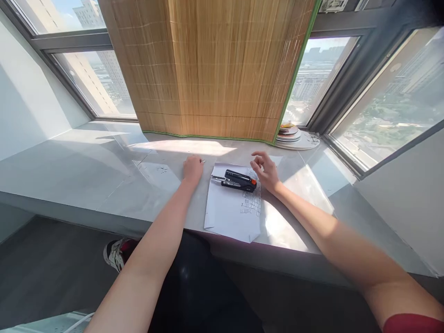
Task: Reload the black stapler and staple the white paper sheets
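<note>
A black stapler (239, 180) with an orange part at its right end lies on white paper sheets (231, 215); its metal piece sticks out to the left. Many small staples (250, 203) are spread on the right part of the paper. My left hand (193, 169) rests on the sill left of the paper, fingers closed on a small light thing that I cannot make out. Just right of the stapler, over the paper's upper right edge, my right hand (265, 170) has its fingers bent and apart, with nothing visible in it.
The stone window sill (79, 166) runs across the view. A bamboo blind (215, 69) hangs behind it. Stacked plates or discs (293, 138) stand at the back right. More small bits (162, 169) lie left of my left hand. A shoe (114, 254) shows below.
</note>
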`<state>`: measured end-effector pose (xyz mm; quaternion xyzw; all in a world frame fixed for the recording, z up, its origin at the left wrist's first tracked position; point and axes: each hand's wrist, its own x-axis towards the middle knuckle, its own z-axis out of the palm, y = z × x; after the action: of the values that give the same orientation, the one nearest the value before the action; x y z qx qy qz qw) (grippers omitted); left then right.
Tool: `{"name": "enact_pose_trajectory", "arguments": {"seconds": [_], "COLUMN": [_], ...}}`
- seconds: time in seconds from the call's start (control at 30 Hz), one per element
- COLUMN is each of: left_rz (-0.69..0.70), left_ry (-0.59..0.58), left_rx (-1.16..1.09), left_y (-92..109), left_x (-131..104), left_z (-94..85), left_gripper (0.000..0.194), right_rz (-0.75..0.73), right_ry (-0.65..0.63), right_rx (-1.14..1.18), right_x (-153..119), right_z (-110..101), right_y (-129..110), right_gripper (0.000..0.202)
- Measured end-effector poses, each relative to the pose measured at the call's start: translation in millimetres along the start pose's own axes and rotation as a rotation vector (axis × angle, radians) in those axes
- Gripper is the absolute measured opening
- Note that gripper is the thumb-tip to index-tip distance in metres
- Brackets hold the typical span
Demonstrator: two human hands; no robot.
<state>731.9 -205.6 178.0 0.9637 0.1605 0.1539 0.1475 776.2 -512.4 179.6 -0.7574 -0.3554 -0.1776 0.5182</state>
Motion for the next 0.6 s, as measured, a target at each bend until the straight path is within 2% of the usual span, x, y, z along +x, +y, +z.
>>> {"name": "enact_pose_trajectory", "arguments": {"seconds": [0.13,0.33,0.5,0.6], "left_rz": [0.057,0.115,0.141,0.126], "left_ry": [0.001,-0.034,-0.002,0.07], "left_rx": [0.001,-0.013,-0.229,-0.378], "left_y": [2.6,4.0,8.8,16.8], "left_x": [-3.7,-6.2,-17.2,-28.8], "left_z": [0.2,-5.6,-20.1,-33.9], "left_gripper": [0.032,0.013,0.015,0.012], "right_rz": [-0.051,-0.03,0.049,0.098], "right_ry": [-0.084,-0.212,-0.195,-0.212], "right_rx": [0.041,0.02,0.036,0.031], "right_x": [-4.7,-14.2,-14.7,-13.6], "right_z": [4.1,10.0,11.3,11.5], "right_y": [-16.8,-28.6,-30.6,-30.4], "right_gripper": [0.022,0.026,0.024,0.034]}}
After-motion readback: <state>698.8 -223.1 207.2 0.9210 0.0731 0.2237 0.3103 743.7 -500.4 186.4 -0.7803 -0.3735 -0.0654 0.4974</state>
